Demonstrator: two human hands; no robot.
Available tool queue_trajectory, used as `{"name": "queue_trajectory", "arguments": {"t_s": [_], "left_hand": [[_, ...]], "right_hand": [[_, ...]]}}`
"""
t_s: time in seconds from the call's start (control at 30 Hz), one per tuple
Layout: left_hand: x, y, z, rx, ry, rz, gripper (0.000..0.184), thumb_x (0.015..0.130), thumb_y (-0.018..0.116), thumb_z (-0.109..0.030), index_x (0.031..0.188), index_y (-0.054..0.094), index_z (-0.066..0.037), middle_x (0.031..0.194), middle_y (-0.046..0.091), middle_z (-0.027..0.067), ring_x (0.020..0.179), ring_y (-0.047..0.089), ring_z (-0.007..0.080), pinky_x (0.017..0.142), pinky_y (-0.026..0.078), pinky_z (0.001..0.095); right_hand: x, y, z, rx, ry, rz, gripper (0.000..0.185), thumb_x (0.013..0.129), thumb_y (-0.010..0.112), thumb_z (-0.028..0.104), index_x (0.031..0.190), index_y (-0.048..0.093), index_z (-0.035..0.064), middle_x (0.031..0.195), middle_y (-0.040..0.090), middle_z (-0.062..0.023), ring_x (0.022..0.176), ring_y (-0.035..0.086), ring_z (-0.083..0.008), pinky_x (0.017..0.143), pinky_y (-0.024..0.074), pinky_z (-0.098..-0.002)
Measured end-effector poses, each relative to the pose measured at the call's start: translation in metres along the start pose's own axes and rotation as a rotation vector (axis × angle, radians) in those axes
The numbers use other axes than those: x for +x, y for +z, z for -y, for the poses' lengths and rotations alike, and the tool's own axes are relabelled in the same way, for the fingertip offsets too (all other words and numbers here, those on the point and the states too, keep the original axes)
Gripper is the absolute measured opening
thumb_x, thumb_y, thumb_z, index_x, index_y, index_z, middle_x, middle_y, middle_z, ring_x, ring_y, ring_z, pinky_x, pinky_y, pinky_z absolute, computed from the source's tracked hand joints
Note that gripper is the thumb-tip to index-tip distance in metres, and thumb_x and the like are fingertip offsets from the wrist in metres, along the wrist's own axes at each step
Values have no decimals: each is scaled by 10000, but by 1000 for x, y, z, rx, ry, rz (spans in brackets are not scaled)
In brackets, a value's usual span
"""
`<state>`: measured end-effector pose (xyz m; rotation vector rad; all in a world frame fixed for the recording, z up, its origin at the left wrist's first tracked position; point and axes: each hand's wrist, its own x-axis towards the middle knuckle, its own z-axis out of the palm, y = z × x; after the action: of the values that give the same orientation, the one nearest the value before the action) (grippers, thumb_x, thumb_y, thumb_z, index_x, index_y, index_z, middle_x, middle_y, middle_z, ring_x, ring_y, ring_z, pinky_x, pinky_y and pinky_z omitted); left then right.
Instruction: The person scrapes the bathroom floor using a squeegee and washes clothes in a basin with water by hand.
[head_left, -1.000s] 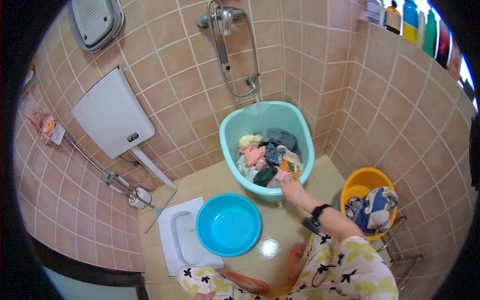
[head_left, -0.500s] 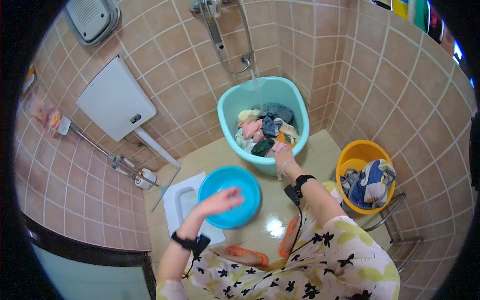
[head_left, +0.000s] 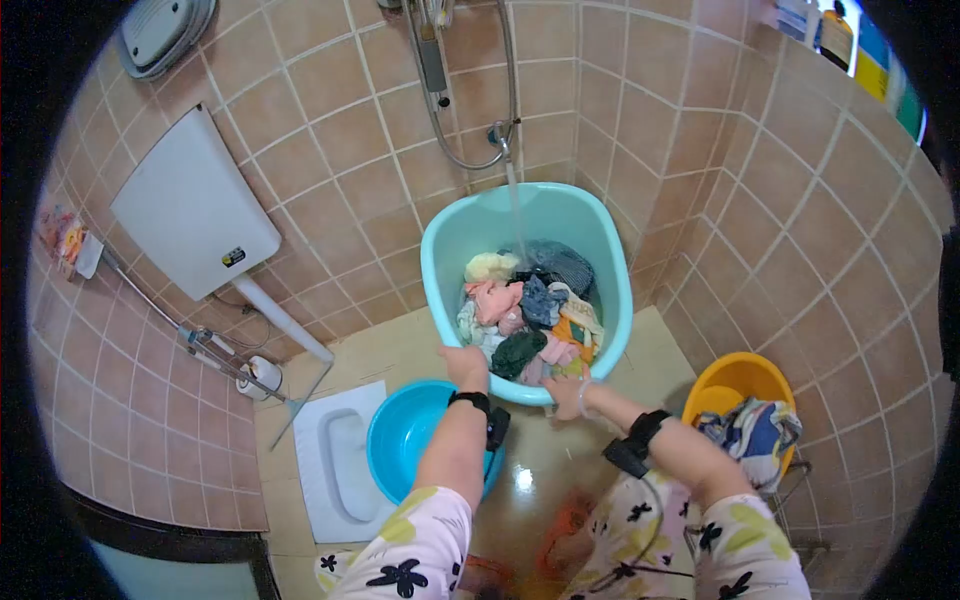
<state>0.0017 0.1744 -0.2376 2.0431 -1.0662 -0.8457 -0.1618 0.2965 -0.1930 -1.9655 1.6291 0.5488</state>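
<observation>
A large light-turquoise tub [head_left: 432,285] stands by the tiled wall, with water running into it from the tap [head_left: 503,140]. Wet clothes [head_left: 497,299] in pink, yellow, blue, dark green and orange lie heaped inside. My left hand [head_left: 465,368] is closed on the tub's front left rim, its fingertips partly hidden. On the front rim, beside a pink and a yellow-green cloth, my right hand [head_left: 570,392] grips the edge with its fingers over it. Beneath my left forearm sits a bright blue basin [head_left: 400,440], partly covered by the arm.
A yellow bucket [head_left: 735,370] holding patterned clothes [head_left: 755,435] stands at the right. On the left are a white squat toilet [head_left: 345,460], a cistern [head_left: 200,205] and a toilet brush holder [head_left: 260,376]. The shower hose [head_left: 512,70] hangs above the tub. The tiled floor shines wet.
My left hand has moved from above the blue basin to the tub's left front rim. My right hand has shifted from the clothes at the edge onto the front rim. The view has shifted.
</observation>
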Motion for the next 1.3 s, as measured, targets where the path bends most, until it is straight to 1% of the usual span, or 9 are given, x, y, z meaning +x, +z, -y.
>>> {"name": "queue_trajectory", "arguments": {"t_s": [0.07, 0.13, 0.2, 0.3, 0.43, 0.5, 0.8, 1.07, 1.3], "left_hand": [[1, 1, -10, 47, -19, -14, 385, 759, 507, -121, 1076, 369, 49, 919, 579, 292, 890, 570, 429, 807, 439, 481], [10, 8, 3, 67, -2, -38, 383, 767, 532, -139, 1063, 367, 41, 888, 589, 285, 841, 586, 426, 742, 469, 482], [3, -1, -10, 114, -40, -39, 389, 767, 546, -145, 1059, 371, 42, 890, 588, 285, 843, 586, 422, 741, 470, 478], [5, 5, -8, 118, -63, -45, 380, 762, 572, -147, 1034, 389, 44, 878, 592, 275, 829, 589, 416, 723, 472, 479], [13, 13, -5, 135, 2, -154, 362, 755, 577, -143, 1019, 390, 21, 846, 597, 259, 781, 590, 423, 691, 465, 492], [12, 12, -5, 167, -68, -100, 365, 748, 581, -140, 1018, 391, 16, 850, 593, 263, 788, 586, 427, 699, 462, 489], [15, 16, 4, 79, 55, -115, 371, 729, 589, -118, 993, 383, 41, 817, 581, 292, 767, 573, 455, 672, 447, 509], [16, 14, 3, 85, 56, -97, 372, 725, 589, -112, 993, 383, 43, 826, 580, 291, 769, 572, 453, 667, 447, 506], [17, 16, 2, 95, 34, -114, 368, 735, 596, -114, 994, 385, 40, 827, 580, 288, 778, 574, 451, 688, 453, 498]], "right_hand": [[2, -60, 0, -105, -90, 143, 1158, 574, 678, 570, 1413, 21, 118, 1394, 220, -244, 1255, 307, -376, 1029, 214, -505], [69, -69, -26, 77, -81, -28, 1266, 529, 710, 596, 1402, -82, 136, 1412, 135, -271, 1248, 303, -406, 1014, 291, -419], [107, -107, -30, 156, -1, -56, 1331, 477, 772, 551, 1396, -112, 168, 1423, 9, -284, 1260, 277, -404, 981, 342, -437], [147, -125, -25, 91, 103, -36, 1082, 642, 746, 391, 1417, 23, 173, 1437, 195, -137, 1187, 406, -313, 911, 424, -397], [207, -101, -11, 44, 104, -15, 973, 654, 734, 380, 1353, 96, 160, 1392, 241, -131, 1166, 420, -301, 906, 422, -391], [235, -89, -10, 46, 95, -45, 918, 660, 728, 375, 1322, 132, 154, 1369, 264, -128, 1155, 427, -295, 904, 421, -388], [319, -92, -10, 56, 68, -207, 677, 686, 701, 351, 1179, 295, 126, 1267, 367, -113, 1108, 459, -268, 894, 417, -375], [348, -82, -13, 31, 68, -245, 476, 710, 677, 330, 1053, 440, 101, 1176, 459, -100, 1065, 488, -245, 885, 413, -363], [330, -61, -4, 2, 60, -149, 327, 730, 655, 311, 942, 567, 79, 1097, 539, -89, 1028, 513, -224, 878, 410, -352]]}}
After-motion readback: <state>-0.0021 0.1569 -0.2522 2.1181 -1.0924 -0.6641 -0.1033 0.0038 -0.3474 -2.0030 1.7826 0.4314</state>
